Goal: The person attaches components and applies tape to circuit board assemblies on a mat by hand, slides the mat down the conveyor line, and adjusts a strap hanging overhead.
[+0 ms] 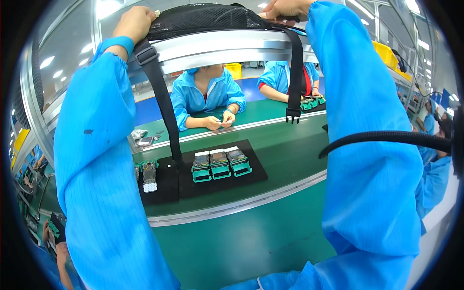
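Both my arms are raised in blue sleeves. My left hand (pixel 133 24) is closed on the left end of a black mesh bag (pixel 203 19), beside a small pale piece at its fingertips. At the bag's other end, my right hand (pixel 288 8) has its fingers closed on the edge; part of them is hidden. The bag lies along the top of a silver metal rail (pixel 217 46). From it hang two black straps: the left strap (pixel 162 96) carries a slider buckle, and the right strap (pixel 294 67) ends in a plastic clip (pixel 292 115).
Below the rail runs a green conveyor belt (pixel 290 140) with metal edges. Three green-framed electronic units (pixel 220 164) sit on a black mat (pixel 253 171), with another unit (pixel 150 174) to their left. Two co-workers in blue sit across. A black cable (pixel 386 137) crosses my right sleeve.
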`<state>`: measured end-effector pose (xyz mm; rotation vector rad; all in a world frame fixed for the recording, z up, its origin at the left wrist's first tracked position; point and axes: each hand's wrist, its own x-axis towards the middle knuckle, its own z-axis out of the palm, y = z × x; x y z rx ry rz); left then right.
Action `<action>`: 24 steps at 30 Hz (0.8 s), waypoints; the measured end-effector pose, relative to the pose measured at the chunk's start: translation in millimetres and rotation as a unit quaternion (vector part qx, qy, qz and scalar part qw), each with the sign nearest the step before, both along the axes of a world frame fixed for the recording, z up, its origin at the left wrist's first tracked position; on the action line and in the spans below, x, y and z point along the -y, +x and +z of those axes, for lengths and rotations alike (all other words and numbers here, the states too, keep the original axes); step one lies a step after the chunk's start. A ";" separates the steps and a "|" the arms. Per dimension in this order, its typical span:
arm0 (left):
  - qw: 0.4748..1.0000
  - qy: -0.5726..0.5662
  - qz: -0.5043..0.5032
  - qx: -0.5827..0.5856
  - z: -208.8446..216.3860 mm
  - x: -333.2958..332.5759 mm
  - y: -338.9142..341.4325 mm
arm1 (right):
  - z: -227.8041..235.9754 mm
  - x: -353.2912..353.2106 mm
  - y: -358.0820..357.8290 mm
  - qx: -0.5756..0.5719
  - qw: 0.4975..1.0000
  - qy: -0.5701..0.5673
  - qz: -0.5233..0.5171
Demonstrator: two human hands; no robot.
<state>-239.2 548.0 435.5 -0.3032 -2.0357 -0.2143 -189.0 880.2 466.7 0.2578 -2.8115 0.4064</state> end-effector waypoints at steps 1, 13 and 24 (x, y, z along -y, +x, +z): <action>1.000 0.000 0.000 -0.002 3.6 4.2 -3.4 | 4.7 -3.4 1.2 -0.002 1.000 0.000 0.000; 0.967 -0.141 -0.211 -0.026 -26.5 -70.5 84.5 | -60.1 -54.8 120.5 -0.439 0.891 -0.015 0.119; 0.942 -0.188 -0.077 0.266 -4.3 -131.4 66.3 | -264.1 -100.9 236.3 -0.191 0.878 -0.416 0.144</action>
